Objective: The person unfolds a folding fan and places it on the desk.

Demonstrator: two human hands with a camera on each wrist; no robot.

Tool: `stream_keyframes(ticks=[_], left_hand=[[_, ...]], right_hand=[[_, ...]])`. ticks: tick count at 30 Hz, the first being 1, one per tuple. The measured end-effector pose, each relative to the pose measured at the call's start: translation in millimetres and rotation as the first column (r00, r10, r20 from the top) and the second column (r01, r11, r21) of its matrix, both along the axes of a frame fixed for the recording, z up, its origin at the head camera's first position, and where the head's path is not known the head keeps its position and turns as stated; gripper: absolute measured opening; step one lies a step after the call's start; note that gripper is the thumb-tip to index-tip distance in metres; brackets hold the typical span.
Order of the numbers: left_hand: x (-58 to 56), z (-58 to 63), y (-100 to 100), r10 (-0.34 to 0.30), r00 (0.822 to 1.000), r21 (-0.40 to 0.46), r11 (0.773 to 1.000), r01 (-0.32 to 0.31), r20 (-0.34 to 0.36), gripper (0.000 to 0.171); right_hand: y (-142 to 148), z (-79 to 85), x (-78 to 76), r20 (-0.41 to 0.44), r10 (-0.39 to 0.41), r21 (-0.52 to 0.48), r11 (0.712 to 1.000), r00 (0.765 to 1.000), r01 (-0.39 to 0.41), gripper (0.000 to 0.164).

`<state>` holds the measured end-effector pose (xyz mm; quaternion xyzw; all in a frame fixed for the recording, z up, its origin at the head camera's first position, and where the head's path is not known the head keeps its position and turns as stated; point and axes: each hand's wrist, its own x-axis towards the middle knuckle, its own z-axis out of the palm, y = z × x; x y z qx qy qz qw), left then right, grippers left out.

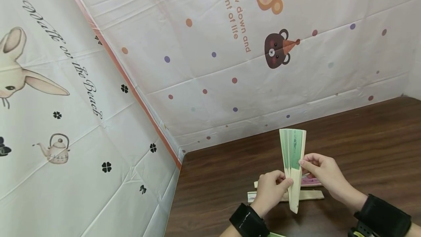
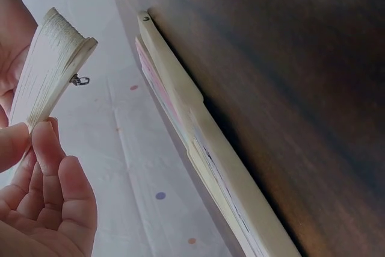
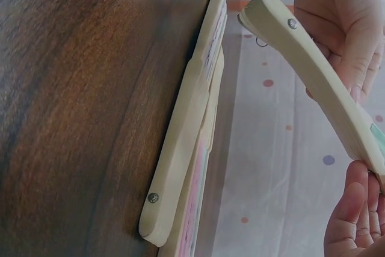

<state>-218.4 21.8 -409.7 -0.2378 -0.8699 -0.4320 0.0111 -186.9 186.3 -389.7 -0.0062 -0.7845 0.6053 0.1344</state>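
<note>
A green folding fan [image 1: 294, 149], spread only slightly, is held upright above the table by both hands. My left hand [image 1: 271, 189] pinches its pale ribs on the left, low down, between thumb and fingers. On the other side my right hand [image 1: 323, 171] grips the right edge at the bottom of the green leaf. A metal rivet and a small ring show at the fan's pivot end [image 3: 292, 23] in the right wrist view. Beneath the hands lie a closed cream fan [image 1: 310, 195] and a closed fan with a pink leaf [image 1: 310, 182].
The dark wooden table [image 1: 210, 193] meets a white printed cloth [image 1: 197, 72] hanging at the back and another cloth [image 1: 82, 178] on the left. A green edge [image 1: 276, 234] peeks in at the bottom, beside the left wrist's black strap [image 1: 249, 220].
</note>
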Motion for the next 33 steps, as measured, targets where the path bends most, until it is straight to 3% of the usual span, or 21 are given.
stream_keyframes(ticks=[13,27,33], left_hand=[[2.1,1.1,-0.4,0.000,1.000,0.025,1.000,0.000,0.000,0.016],[-3.5,-6.2,-2.7,0.020,0.984,0.153,0.987,-0.047,0.175,0.014],[-5.0,-6.4,-3.5,0.018,0.977,0.184,0.981,-0.058,0.215,0.013]], right_hand=[[6.5,-7.8,-3.5,0.025,-0.023,-0.020,1.000,0.999,0.024,0.026],[11.3,-12.2,-3.9,0.068,0.010,-0.079,0.997,0.998,-0.005,0.025],[13.4,-13.4,-4.7,0.079,0.019,-0.098,0.995,0.997,-0.011,0.022]])
